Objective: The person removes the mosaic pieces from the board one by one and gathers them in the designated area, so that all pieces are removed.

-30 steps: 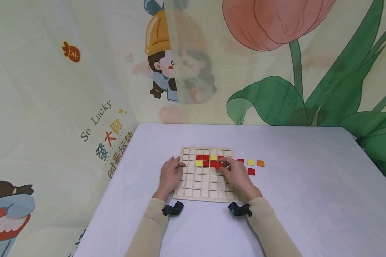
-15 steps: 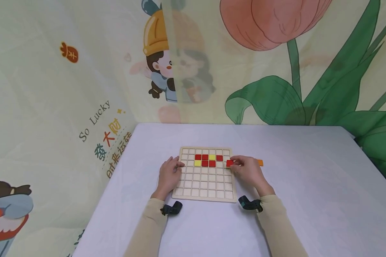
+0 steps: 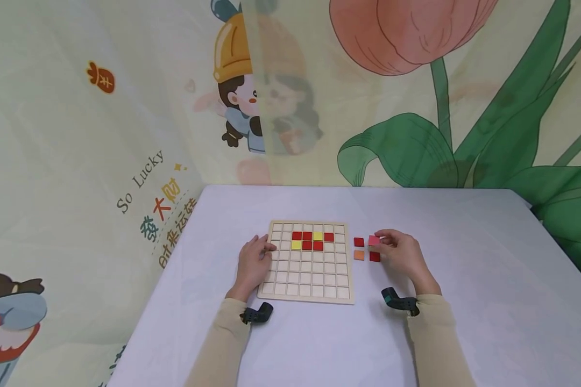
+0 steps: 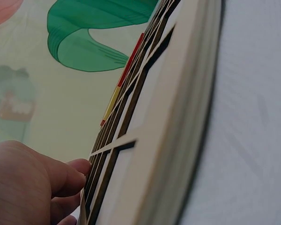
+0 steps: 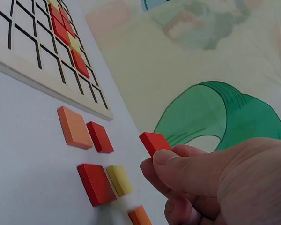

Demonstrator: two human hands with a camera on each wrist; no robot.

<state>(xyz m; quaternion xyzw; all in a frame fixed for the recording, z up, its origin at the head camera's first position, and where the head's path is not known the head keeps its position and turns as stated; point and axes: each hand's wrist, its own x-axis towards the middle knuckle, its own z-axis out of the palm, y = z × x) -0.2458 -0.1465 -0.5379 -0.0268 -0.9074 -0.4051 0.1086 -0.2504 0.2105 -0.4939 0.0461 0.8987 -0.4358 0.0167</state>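
Note:
A pale wooden grid board (image 3: 306,280) lies on the table, with several red and yellow square tiles set in two of its upper rows. My left hand (image 3: 253,265) rests at the board's left edge; in the left wrist view its fingertips (image 4: 75,180) touch the rim. Right of the board, my right hand (image 3: 404,258) pinches a red tile (image 5: 153,142) between thumb and fingers, raised above the loose tiles. Near it lie an orange tile (image 5: 75,129), a red tile (image 5: 99,137), another red tile (image 5: 94,184), a yellow tile (image 5: 120,180) and a partly seen orange tile (image 5: 140,215).
A white cloth covers the table (image 3: 290,344). Behind it hangs a printed curtain (image 3: 290,172) with a tulip and cartoon figures. Each wrist carries a black camera, such as the left one (image 3: 258,313).
My right hand has moved right, off the board, carrying the red tile to above the loose tiles. An orange tile beside the board has come into view. My left hand stays at the rim.

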